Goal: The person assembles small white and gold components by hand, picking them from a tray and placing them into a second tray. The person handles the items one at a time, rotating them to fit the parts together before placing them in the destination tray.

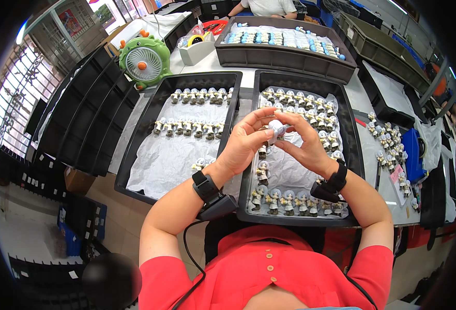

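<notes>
Both my hands meet above the right black tray (356, 155) around one small figurine (276, 127) with a pale grey-white head. My left hand (242, 140) pinches it between thumb and fingers from the left. On its other side, the closed fingers of my right hand (306, 144) grip it too; its lower part is mostly hidden. Under my hands, the right tray holds rows of similar figurines (288, 202) on white paper. In the left black tray (140, 139), two full rows of figurines (188, 127) lie on paper, with a few more partly behind my left wrist.
A brown tray (285, 58) of blue-and-white figures stands at the back, with a person (269, 7) behind it. A green fan (144, 63) and a tape dispenser (196, 50) are back left. Loose figurines (388, 139) and a blue bin (413, 155) lie right.
</notes>
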### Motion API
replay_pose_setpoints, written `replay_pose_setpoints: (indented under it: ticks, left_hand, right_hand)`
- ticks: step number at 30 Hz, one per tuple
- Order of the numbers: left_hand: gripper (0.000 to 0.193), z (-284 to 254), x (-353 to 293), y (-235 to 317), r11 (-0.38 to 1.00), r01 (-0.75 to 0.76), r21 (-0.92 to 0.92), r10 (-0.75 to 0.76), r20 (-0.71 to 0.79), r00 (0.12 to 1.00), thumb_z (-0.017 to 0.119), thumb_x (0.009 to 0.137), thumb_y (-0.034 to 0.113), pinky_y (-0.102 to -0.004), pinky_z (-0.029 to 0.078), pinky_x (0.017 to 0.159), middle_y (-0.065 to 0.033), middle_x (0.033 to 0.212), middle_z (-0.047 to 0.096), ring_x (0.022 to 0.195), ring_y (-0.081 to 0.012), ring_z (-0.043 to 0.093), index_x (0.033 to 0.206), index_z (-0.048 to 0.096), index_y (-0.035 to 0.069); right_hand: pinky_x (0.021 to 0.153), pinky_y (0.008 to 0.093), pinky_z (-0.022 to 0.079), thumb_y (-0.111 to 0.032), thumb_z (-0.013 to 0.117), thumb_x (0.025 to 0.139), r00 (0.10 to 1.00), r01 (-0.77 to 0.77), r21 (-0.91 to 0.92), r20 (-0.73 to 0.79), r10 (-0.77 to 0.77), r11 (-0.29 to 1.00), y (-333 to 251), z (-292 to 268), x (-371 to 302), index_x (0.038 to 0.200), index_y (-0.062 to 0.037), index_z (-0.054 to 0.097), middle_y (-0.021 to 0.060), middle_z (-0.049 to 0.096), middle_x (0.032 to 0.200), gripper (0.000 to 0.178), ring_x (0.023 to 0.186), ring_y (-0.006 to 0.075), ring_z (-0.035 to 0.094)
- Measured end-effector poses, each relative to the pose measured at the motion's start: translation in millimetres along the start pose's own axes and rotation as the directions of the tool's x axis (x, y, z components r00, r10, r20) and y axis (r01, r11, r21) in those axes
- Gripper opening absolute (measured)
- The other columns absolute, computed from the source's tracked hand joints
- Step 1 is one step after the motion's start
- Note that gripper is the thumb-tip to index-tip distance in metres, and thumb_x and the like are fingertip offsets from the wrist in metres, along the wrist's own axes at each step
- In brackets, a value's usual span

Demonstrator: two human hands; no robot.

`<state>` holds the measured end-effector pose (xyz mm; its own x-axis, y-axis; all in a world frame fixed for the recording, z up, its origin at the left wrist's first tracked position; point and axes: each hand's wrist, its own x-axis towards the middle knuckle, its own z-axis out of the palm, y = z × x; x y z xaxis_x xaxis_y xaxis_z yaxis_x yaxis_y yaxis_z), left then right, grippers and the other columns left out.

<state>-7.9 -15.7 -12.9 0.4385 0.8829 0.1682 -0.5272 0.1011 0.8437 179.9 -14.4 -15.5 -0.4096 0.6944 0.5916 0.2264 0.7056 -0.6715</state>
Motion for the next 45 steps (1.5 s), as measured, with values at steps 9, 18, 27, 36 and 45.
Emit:
replay_pose_setpoints:
  ticks: [9, 18, 27, 36, 45]
  left_hand:
    - [0.051, -2.0, -1.3, 1.6, 0.997, 0.03, 0.078, -0.034, 0.061, 0.998, 0.057, 0.085, 0.006, -0.0306, 0.042, 0.093, -0.008, 0.123, 0.053, 0.111, -0.0154, 0.052, 0.133, 0.042, 0.005]
    - [0.049, 0.1, -2.2, 21.2, 0.978, 0.169, 0.125, -0.184, 0.117, 0.976, 0.059, 0.089, 0.013, -0.0288, 0.047, 0.088, -0.0044, 0.12, 0.055, 0.104, -0.0164, 0.057, 0.135, 0.041, 0.008]
    - [0.045, -1.8, -24.2, 40.7, 0.947, 0.231, 0.221, -0.239, 0.012, 0.971, 0.06, 0.089, 0.014, -0.0291, 0.05, 0.085, -0.0038, 0.114, 0.057, 0.1, -0.0136, 0.059, 0.131, 0.044, 0.008]
    - [0.037, -102.1, -74.8, 95.2, 0.179, 0.387, 0.905, -0.06, -0.382, 0.922, 0.061, 0.077, 0.005, -0.026, 0.049, 0.064, -0.0067, 0.092, 0.058, 0.076, -0.0115, 0.059, 0.114, 0.057, 0.007]
    - [0.042, -133.6, -80.5, 93.0, -0.107, 0.636, 0.764, -0.337, -0.63, 0.7, 0.07, 0.067, 0.003, -0.0275, 0.055, 0.054, -0.0117, 0.071, 0.063, 0.061, -0.018, 0.067, 0.106, 0.054, -0.002]
  right_hand:
    - [0.078, 0.0306, 0.048, -0.005, 0.069, 0.079, 0.996, -0.007, 0.059, -0.09, 0.012, 0.998, 3.5, 0.2, -0.7, 0.099, -0.008, 0.054, 0.0073, 0.059, 0.108, 0.025, 0.099, 0.0199, 0.058]
    - [0.08, 0.0268, 0.049, -0.01, 0.062, 0.087, 0.977, -0.181, 0.371, -0.035, 0.209, 0.911, 7.6, -0.7, -2.5, 0.102, -0.0025, 0.057, 0.0057, 0.062, 0.1, 0.018, 0.089, 0.014, 0.061]
    - [0.076, 0.026, 0.05, -0.01, 0.063, 0.086, 0.984, -0.169, 0.229, -0.015, 0.177, 0.959, 1.5, 0.1, -1.4, 0.096, -0.0008, 0.065, 0.0066, 0.067, 0.089, 0.014, 0.083, 0.013, 0.063]
    - [0.073, 0.0235, 0.047, -0.012, 0.06, 0.089, 0.983, -0.179, 0.215, -0.005, 0.185, 0.96, 3.8, -2.5, -1.1, 0.095, -0.0008, 0.065, 0.0031, 0.065, 0.086, 0.014, 0.079, 0.0091, 0.06]
    - [0.076, 0.0239, 0.047, -0.012, 0.06, 0.088, 0.972, -0.235, 0.17, 0.022, 0.235, 0.957, 10.2, -0.7, -3.4, 0.094, 0.0, 0.064, 0.0042, 0.066, 0.088, 0.014, 0.082, 0.0101, 0.061]
